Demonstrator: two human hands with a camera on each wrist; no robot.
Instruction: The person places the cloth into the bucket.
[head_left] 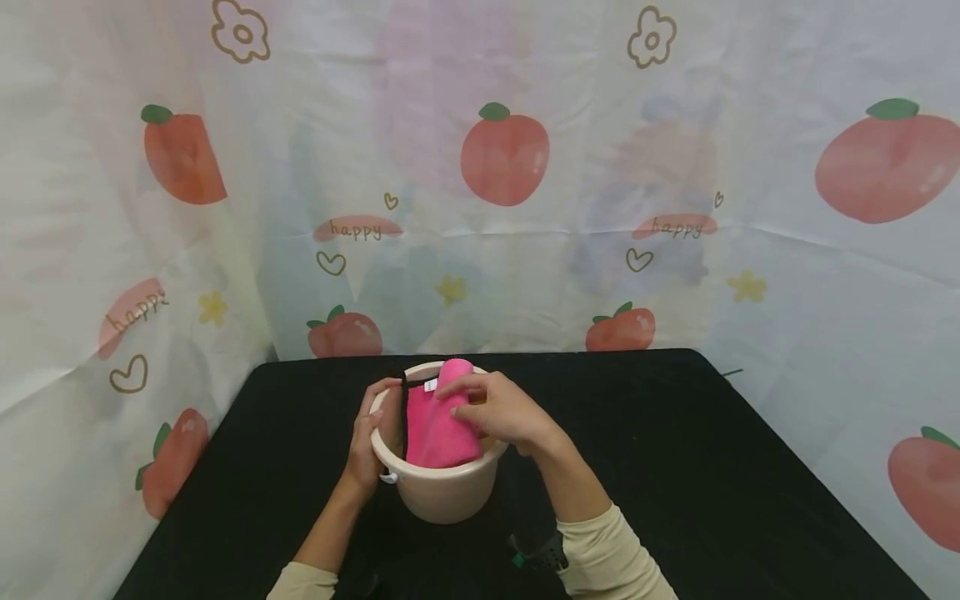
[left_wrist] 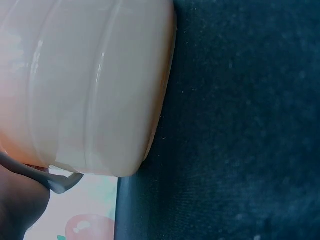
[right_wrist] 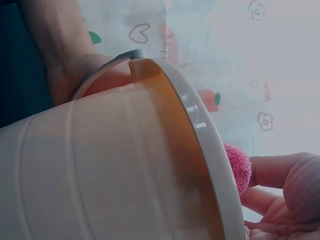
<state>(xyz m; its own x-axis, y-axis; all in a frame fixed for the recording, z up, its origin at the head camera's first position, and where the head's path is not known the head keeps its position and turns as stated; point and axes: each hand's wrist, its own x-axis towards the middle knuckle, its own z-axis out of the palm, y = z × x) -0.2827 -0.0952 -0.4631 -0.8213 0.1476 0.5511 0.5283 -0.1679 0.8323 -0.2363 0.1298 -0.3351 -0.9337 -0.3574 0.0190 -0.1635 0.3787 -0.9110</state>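
Note:
A cream bucket [head_left: 446, 496] stands upright on the black table. Its left rim is held by my left hand [head_left: 365, 442], fingers over the edge and thumb on the near side; part of that hand [left_wrist: 22, 200] shows beside the grey bucket handle [left_wrist: 62, 182] in the left wrist view. Inside the bucket's mouth sits a pink plush cloth [head_left: 446, 437], partly rolled, with black edging and a white tag [head_left: 431, 385]. My right hand [head_left: 502, 408] grips the roll's right side between thumb and fingers. Only a bit of pink plush [right_wrist: 239, 167] shows above the rim in the right wrist view.
The black table [head_left: 675, 467] extends around the bucket to both sides. Behind and beside it hangs a pale curtain [head_left: 555, 275] printed with peaches, hearts and flowers. A dark strap-like device [head_left: 543, 554] is near the right sleeve.

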